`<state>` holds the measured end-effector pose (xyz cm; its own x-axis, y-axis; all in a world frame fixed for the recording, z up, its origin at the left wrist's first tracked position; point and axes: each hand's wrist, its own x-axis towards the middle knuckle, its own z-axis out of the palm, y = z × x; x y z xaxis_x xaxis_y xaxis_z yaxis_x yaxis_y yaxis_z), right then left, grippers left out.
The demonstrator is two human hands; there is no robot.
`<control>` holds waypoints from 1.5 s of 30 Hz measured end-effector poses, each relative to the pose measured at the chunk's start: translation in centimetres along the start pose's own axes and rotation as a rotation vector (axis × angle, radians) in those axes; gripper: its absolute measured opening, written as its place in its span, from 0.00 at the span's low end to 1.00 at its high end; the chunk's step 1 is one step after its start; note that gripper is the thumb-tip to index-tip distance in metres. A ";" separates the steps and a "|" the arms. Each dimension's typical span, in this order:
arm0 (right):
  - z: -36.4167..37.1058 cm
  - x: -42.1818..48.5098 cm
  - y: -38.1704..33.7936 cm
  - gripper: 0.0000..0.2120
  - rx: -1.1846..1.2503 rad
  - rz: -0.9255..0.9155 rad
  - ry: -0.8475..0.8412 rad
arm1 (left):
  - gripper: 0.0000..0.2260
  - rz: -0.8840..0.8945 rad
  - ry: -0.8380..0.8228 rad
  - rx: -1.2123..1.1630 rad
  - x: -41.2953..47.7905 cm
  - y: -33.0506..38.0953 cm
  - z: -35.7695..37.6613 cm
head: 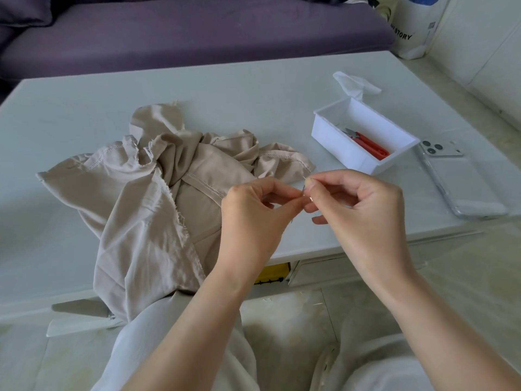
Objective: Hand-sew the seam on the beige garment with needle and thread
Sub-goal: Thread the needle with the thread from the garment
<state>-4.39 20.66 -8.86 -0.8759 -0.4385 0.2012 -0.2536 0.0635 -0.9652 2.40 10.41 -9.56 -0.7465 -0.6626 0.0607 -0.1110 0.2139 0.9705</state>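
Pale trousers nearest, under both forearms. Leftmost, beige garment crumpled on the table, draping over the near edge, seemingly untouched by either hand. Left hand pinching thumb to forefinger, probably on thread too fine to make out. Needle a thin sliver at the meeting fingertips, clamped by the right hand. Looks like threading. Likely slips: thread end missing the eye, needle dropping into the lap from so light a pinch, a pricked fingertip. Rightmost, red snips in a white box, within easy reach.
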 end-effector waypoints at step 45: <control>0.5 1.1 0.7 0.09 0.021 0.360 0.063 | 0.07 0.336 0.015 0.604 -0.2 -1.5 0.3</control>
<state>-5.36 19.73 -9.44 -0.9311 -0.3355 -0.1431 0.0838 0.1852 -0.9791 2.53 10.50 -11.07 -0.7958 -0.4995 0.3424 -0.2250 0.7688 0.5987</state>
